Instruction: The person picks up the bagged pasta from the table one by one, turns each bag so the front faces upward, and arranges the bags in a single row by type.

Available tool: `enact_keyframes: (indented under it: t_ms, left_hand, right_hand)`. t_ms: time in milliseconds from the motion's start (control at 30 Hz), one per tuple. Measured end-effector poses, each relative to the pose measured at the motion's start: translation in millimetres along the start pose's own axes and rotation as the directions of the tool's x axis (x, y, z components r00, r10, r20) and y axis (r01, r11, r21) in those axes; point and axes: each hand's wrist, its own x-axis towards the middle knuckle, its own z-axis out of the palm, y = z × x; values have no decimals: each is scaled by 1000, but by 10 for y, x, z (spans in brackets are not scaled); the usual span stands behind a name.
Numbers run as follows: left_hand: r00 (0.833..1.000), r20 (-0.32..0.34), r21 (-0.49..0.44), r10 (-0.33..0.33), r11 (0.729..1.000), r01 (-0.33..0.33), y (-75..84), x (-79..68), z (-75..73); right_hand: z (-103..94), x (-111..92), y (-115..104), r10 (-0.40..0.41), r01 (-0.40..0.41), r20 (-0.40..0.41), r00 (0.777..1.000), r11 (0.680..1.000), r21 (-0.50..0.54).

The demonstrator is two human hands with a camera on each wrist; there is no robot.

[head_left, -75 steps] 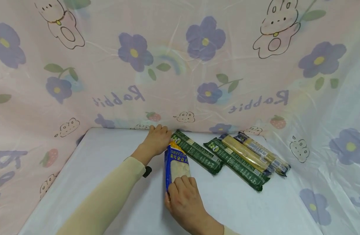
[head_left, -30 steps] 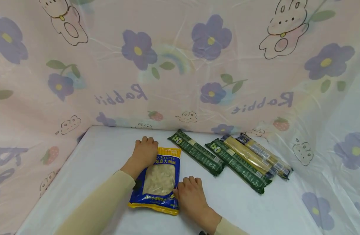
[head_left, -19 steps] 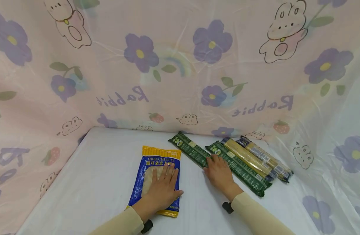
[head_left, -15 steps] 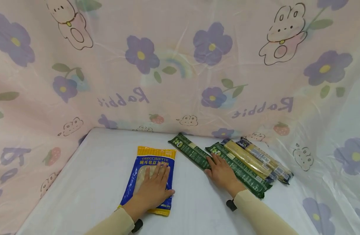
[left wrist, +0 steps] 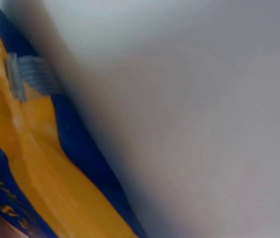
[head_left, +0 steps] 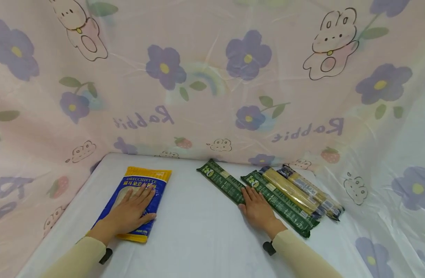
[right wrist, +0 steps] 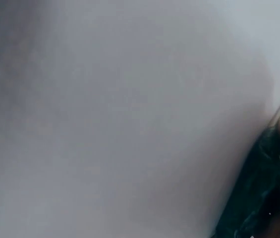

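A blue and yellow bag of orecchiette pasta (head_left: 157,191) lies flat, printed face up, on the left part of the white table in the head view. My left hand (head_left: 128,214) rests on its front with straight, spread fingers, and hides much of its window. The bag's yellow end seam (left wrist: 55,173) fills the left of the left wrist view. My right hand (head_left: 259,210) lies palm down over the lower end of a slim green packet (head_left: 221,179), fingers extended. That packet's dark green end (right wrist: 251,183) shows at the right edge of the right wrist view.
Right of my right hand lies a second green packet (head_left: 282,204), slanted the same way. Beside it are two clear packets of long yellow pasta, the nearer spaghetti packet (head_left: 290,189) and the farther spaghetti packet (head_left: 309,187). A printed rabbit-and-flower curtain (head_left: 205,116) stands behind the table.
The orecchiette bag, first held on edge by both hands, was laid face up, then slid left under my left hand. My right hand left the bag and moved onto the green packet.
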Motion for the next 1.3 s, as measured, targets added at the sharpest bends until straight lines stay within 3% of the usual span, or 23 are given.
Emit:
enact_keyframes:
  t_ms: [133, 300, 533, 667, 800, 933, 1133, 1233, 1300]
  left_hand:
    - [1000, 8, -12, -29, 1000, 29, -189, -71, -59]
    - [999, 13, -30, -31, 999, 31, -265, -108, -83]
    - [999, 38, 15, -32, 999, 31, -252, -90, -117]
    - [995, 72, 13, -71, 997, 70, -145, -13, -251]
    - [987, 98, 29, -130, 991, 128, 117, 209, -422]
    - [992, 97, 17, -80, 997, 78, 563, 490, -457]
    - [992, 92, -80, 83, 994, -76, 1322, 909, -266]
    - [985, 93, -82, 148, 987, -141, 1550, 1062, -128]
    - [979, 113, -72, 172, 984, -164, 1634, 1126, -48]
  right_hand:
    - [41, -14, 13, 1, -1, -15, 1000, 1000, 6]
    - [56, -57, -27, 15, -15, -14, 1000, 1000, 16]
    - [87, -211, -313, 2, -3, 14, 1000, 998, 59]
    - [84, -348, -569, -27, 24, 26, 999, 995, 101]
    - [91, -454, -799, -26, 25, 13, 1000, 996, 85]
    - [134, -563, -1021, -29, 28, 16, 999, 998, 62]
    - [240, -757, -1292, -46, 45, 33, 998, 999, 11]
    - [230, -866, -1321, -54, 54, 68, 996, 999, 8]
    - [209, -950, -1291, -73, 74, 48, 996, 997, -20]
